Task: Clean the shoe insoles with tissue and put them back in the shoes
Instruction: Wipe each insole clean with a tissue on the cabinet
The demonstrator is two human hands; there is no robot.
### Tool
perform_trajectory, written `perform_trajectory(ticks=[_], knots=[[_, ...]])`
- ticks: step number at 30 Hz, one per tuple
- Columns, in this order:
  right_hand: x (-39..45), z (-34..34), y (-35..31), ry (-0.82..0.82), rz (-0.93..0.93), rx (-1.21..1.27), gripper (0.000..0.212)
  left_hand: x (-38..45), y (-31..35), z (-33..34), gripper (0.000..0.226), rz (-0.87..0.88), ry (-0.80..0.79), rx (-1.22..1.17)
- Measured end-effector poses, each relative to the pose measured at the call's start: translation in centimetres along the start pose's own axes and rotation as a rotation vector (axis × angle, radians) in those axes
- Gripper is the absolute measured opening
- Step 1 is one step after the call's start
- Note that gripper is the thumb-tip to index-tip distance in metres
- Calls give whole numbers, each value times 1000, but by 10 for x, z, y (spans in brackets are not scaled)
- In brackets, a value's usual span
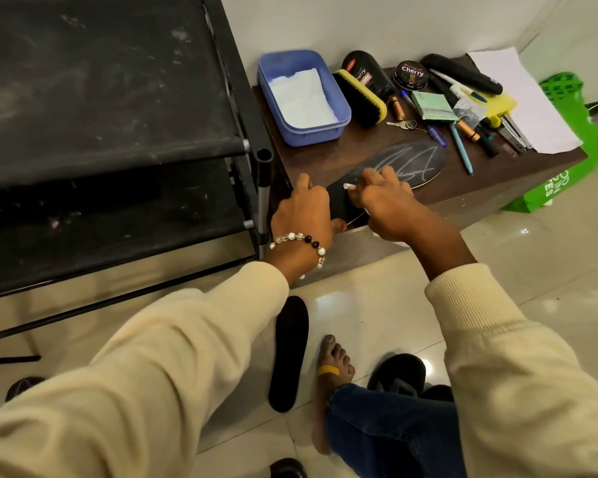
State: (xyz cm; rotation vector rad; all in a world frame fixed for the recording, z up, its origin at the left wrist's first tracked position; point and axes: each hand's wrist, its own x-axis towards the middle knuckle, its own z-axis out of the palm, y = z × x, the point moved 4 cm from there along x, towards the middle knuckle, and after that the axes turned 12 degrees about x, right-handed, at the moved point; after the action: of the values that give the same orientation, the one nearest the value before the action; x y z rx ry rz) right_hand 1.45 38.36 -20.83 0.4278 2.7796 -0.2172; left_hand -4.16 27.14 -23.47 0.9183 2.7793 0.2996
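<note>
Insole (404, 163): overhangs surface (325, 157) front edge, near blue tub (339, 122); my left fingers (304, 188) grip its heel, right fingers (377, 181) pinch tissue (452, 185) onto it.

Wall: plain white painted wall (377, 25), meeting a second wall at a corner upper right. Floor: glossy cream tiled floor (532, 270) with thin grout lines, reflecting bright light spots. Furniture: black metal-framed shoe rack with dusty black fabric shelves (101, 98), at left; low dark brown wooden worktop (311, 157) just beside it, against the wall.
</note>
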Motion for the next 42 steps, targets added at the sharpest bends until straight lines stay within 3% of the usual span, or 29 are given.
perform_trajectory(ticks=[5,11,18,20,24,26,31,35,39,42], knots=[[12,0,2,79,12,1,56,0,1,0,48,10,1,9],[-1,-4,10,2,-16,1,47,-2,2,-1,50,-14,-7,12],[-14,-9,24,-43,-35,194,42,-4,3,-6,49,-17,-31,27],[-17,-17,35,117,42,349,39,-5,4,-7,48,-15,-37,45],[-24,-27,58,660,376,833,29,-6,7,-12,43,-44,-73,68],[-23,-23,55,676,400,942,25,-7,7,-15,42,-61,-89,92],[-13,2,31,353,170,599,26,-4,10,-17,49,-71,-103,83],[-9,6,30,341,117,452,25,1,10,-12,54,-42,-77,48],[-9,5,21,249,-126,301,20,3,9,-8,55,-35,-60,58],[-6,6,30,296,-63,198,24,3,9,-7,56,-35,-65,61]])
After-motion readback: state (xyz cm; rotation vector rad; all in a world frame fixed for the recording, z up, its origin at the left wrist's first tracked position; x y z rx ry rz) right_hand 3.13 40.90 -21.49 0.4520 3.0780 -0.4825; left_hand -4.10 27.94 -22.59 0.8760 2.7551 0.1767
